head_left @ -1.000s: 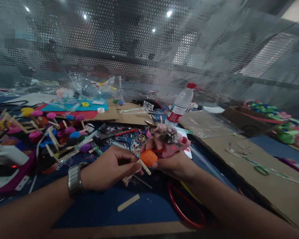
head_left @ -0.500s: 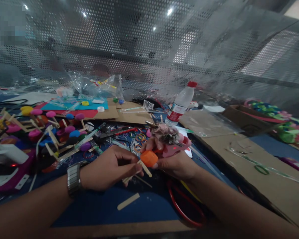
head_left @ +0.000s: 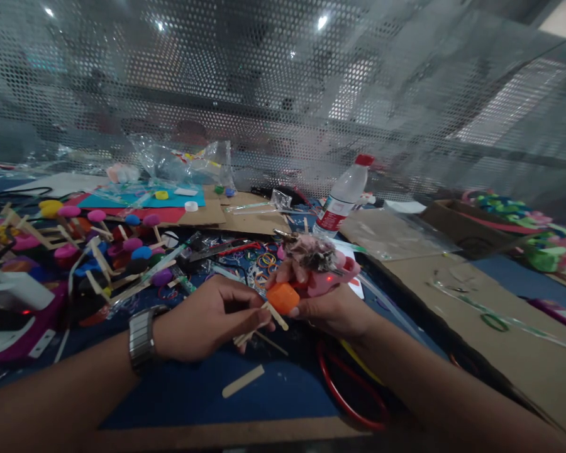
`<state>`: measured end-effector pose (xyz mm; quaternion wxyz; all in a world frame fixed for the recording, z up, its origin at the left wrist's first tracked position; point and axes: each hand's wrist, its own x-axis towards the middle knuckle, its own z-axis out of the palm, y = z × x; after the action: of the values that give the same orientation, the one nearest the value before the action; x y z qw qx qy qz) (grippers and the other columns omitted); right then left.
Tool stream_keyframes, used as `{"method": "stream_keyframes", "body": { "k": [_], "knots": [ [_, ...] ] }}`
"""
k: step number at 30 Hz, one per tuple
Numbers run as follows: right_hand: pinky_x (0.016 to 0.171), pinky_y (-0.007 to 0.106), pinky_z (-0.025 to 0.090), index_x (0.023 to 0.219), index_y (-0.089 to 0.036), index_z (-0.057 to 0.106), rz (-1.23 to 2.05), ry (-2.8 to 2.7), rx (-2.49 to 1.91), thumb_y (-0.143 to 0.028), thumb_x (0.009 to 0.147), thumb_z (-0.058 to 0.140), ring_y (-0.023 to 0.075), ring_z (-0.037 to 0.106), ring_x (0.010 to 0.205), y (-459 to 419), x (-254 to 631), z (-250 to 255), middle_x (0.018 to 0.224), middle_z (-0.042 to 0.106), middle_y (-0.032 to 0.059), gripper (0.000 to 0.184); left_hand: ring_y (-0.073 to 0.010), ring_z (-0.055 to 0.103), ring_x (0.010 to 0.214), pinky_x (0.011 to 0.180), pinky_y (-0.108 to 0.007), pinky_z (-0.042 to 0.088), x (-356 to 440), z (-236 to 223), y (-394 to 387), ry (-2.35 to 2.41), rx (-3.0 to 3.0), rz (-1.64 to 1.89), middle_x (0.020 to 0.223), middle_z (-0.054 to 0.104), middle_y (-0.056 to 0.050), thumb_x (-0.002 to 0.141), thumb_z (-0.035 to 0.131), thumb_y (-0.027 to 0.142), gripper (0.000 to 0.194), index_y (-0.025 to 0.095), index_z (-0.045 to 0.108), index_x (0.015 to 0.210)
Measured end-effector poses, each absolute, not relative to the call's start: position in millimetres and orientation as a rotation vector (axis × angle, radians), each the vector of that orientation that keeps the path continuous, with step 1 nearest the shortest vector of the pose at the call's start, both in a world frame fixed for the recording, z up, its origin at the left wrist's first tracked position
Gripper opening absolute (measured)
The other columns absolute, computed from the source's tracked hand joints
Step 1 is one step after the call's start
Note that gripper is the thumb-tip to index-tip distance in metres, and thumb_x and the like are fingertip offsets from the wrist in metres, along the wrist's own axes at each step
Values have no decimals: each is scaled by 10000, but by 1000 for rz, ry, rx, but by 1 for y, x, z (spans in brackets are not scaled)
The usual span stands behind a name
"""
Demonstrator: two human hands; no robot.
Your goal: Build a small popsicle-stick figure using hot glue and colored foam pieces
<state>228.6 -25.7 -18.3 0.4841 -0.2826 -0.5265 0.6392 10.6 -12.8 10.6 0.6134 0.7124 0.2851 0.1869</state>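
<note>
My left hand (head_left: 219, 318) is closed, pinching a few pale wooden craft sticks (head_left: 279, 317) by their ends. The tip of one stick meets an orange rounded piece (head_left: 283, 298) at the thumb and fingers of my right hand (head_left: 332, 308). That hand is curled round a pink hot glue gun (head_left: 334, 277) with a small red light; its grip is partly hidden by the fingers. Greyish, stringy residue (head_left: 309, 253) covers the gun's upper side. Whether the orange piece is separate from the gun I cannot tell. Below my hands lies a loose craft stick (head_left: 243, 381).
Coloured caps on sticks (head_left: 117, 251) crowd the left, beside a purple device (head_left: 42, 324) with a red light. A red handle loop (head_left: 349, 393) lies below my right wrist. Behind stand a water bottle (head_left: 344, 195) and loose rubber bands (head_left: 261, 270). A brown box (head_left: 457, 226) is at right.
Both hands keep their hold and almost their place. The orange piece has risen very slightly, and the glue gun has shifted a touch to the left.
</note>
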Motion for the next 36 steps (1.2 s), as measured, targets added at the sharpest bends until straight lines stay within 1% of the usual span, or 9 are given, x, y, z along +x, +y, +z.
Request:
{"method": "stream_keyframes", "body": {
  "k": [5,10,12,15,19,21,26,33,36],
  "knots": [
    [850,364,537,778,-230,623,1536,-1280,-756,-343,522,981,206,651,862,-25,228,-17,890,685,12,455,-104,550,533,552,-204,435,10,10,-12,659,1646,415,598,579,16,861,684,566,474,96,729,835],
    [786,361,538,779,-237,637,1557,-1270,-757,-333,512,981,199,641,802,-24,228,-16,873,682,11,447,-110,582,547,568,-198,435,9,9,-11,625,1689,424,584,605,-1,911,614,575,501,89,724,866],
    [780,363,539,764,-236,620,1567,-1270,-752,-333,509,983,199,642,790,-24,228,-16,851,681,8,453,-109,588,550,567,-195,435,9,9,-11,619,1685,426,592,611,-4,911,618,568,492,89,723,864],
    [802,372,539,726,-238,587,1548,-1248,-742,-315,492,991,206,646,817,-25,228,-15,873,687,9,473,-101,580,545,560,-186,426,8,9,-11,626,1674,425,595,615,-2,916,630,529,450,93,727,859],
    [770,351,529,756,-231,618,1555,-1276,-742,-335,508,988,192,636,791,-25,229,-17,849,683,9,457,-100,580,543,566,-186,431,8,9,-11,629,1674,420,591,615,2,910,648,496,407,101,731,857],
    [761,341,526,764,-225,613,1561,-1282,-725,-316,518,984,185,639,786,-24,230,-16,840,681,5,454,-103,585,541,567,-188,436,9,9,-11,621,1670,423,589,612,3,902,656,502,408,104,731,850],
    [803,360,538,741,-231,556,1565,-1263,-670,-217,525,972,194,668,837,-25,229,-14,879,693,3,469,-106,588,531,559,-190,442,10,9,-11,622,1648,433,585,610,2,888,670,509,409,107,713,820],
    [834,380,552,737,-243,534,1578,-1297,-721,-248,549,973,204,702,802,-25,234,-20,819,696,-16,478,-104,589,525,550,-187,441,10,8,-12,609,1644,445,591,613,-2,900,651,501,408,107,702,808],
    [832,373,554,739,-237,533,1563,-1296,-690,-231,538,975,209,707,835,-24,234,-20,842,699,-11,485,-99,581,520,542,-182,436,10,8,-12,610,1637,448,591,605,4,904,653,483,387,111,701,809]
  ]
}}
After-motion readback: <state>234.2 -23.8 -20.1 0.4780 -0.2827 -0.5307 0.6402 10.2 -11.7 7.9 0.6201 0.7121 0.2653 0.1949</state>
